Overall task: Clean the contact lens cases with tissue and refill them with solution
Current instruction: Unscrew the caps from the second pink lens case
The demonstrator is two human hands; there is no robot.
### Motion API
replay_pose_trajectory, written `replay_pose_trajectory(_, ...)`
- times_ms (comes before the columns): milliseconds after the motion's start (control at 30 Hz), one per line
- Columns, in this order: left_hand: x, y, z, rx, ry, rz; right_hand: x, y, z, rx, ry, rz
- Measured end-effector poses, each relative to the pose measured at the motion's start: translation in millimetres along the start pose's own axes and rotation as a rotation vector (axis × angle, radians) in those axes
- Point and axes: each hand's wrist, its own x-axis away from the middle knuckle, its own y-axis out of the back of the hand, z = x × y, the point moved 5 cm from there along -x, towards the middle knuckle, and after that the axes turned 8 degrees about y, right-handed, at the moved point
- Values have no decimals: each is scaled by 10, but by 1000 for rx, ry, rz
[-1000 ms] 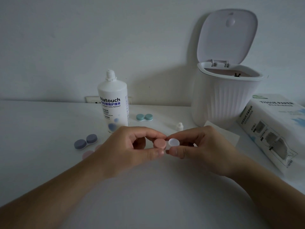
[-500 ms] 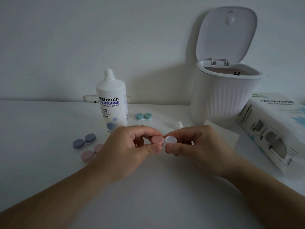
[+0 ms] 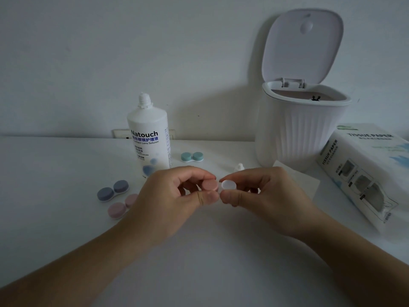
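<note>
Roughly left to right: blue-grey twin-cap plastic lens case (image 3: 113, 191) and dusty-pink twin-cap case (image 3: 122, 206) flat on matte white table (image 3: 55, 173); white smooth plastic solution bottle (image 3: 149, 138) upright, uncapped. Left hand (image 3: 174, 196) pinches round pink cap (image 3: 210, 185) between thumb and forefinger. Right hand (image 3: 261, 193) pinches translucent white round cup (image 3: 228, 185), just beside cap. Ribbed white plastic bin (image 3: 296, 134) behind, lid up; tissue pack (image 3: 365, 167) far right.

My only view comes from the head camera, looking forward and slightly down across the white table (image 3: 66, 218) toward the wall (image 3: 110, 52). It sits close above the forearms, wide-angled, with no second view to overlap.
</note>
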Motion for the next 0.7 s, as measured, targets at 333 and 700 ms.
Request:
replay_pose_trajectory(333, 129, 79, -240, -678, -395, 182, 13, -40, 25, -33, 14, 208)
replay_pose_trajectory(700, 178, -13, -317, -777, -527, 181, 41, -61, 47, -47, 11, 249)
